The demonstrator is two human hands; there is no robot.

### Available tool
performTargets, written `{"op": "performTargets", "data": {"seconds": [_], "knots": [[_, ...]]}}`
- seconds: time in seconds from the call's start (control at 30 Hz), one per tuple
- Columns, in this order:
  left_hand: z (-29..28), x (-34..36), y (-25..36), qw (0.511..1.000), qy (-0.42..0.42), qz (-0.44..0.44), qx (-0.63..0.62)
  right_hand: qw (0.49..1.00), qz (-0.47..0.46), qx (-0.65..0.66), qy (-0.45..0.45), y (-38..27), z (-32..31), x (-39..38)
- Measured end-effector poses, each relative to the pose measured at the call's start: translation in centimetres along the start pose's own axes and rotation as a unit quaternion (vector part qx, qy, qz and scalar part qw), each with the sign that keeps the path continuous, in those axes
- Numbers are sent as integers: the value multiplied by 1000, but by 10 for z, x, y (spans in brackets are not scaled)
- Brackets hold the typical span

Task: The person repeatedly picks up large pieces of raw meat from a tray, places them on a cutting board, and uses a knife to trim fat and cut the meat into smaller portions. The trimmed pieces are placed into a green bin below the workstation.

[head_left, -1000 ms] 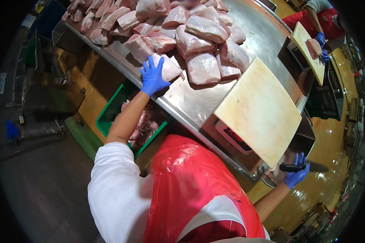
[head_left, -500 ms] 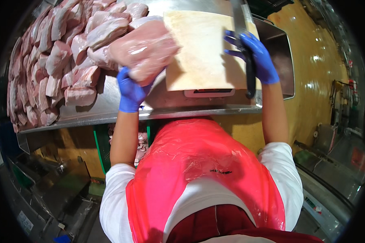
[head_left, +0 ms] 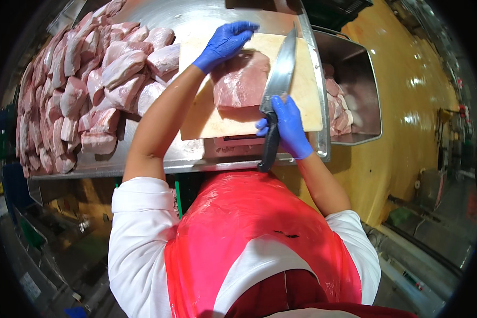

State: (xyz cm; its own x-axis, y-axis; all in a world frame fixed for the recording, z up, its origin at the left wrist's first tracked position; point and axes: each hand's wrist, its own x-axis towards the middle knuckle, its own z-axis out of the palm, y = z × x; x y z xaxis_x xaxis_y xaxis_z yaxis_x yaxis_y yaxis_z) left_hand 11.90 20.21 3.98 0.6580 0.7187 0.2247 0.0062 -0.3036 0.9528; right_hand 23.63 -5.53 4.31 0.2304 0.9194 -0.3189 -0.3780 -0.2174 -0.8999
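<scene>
A slab of raw pink meat (head_left: 241, 82) lies on the pale cutting board (head_left: 302, 114). My left hand (head_left: 227, 45), in a blue glove, is over the slab's far left edge with its fingers stretched out, holding nothing; I cannot tell whether it touches the meat. In my right hand (head_left: 291, 127), also gloved in blue, is a large knife (head_left: 282, 71) with a black handle. Its broad blade points away from me, along the slab's right side. The hand is closed about the upper handle, and the handle's butt reaches past the table's near edge.
Many raw meat pieces (head_left: 74, 98) are heaped on the left of the steel table (head_left: 188, 151). Beyond its right edge stands a deep metal bin (head_left: 363, 114) with meat pieces (head_left: 336, 108) inside. A dark green crate (head_left: 334, 13) is at the far right, on yellow flooring (head_left: 403, 106).
The slab, earlier held in my left hand, now lies on the board. My left hand has let go and moved to the slab's far side. My right hand brought the knife leftward and nearer.
</scene>
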Motion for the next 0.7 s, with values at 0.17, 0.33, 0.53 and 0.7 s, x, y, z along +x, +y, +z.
{"op": "performTargets", "data": {"seconds": [0.17,0.33,0.53,0.7], "knots": [[37,-118,22,921,124,103,356,990,-66,-127,11,-14,-48,8],[61,-252,49,901,166,60,396,876,-192,-429,-108,-18,-44,-18],[66,-221,50,877,291,107,368,781,-283,-532,-163,-33,12,0],[63,-235,50,856,336,91,382,713,-235,-616,-238,-38,-68,-60]]}}
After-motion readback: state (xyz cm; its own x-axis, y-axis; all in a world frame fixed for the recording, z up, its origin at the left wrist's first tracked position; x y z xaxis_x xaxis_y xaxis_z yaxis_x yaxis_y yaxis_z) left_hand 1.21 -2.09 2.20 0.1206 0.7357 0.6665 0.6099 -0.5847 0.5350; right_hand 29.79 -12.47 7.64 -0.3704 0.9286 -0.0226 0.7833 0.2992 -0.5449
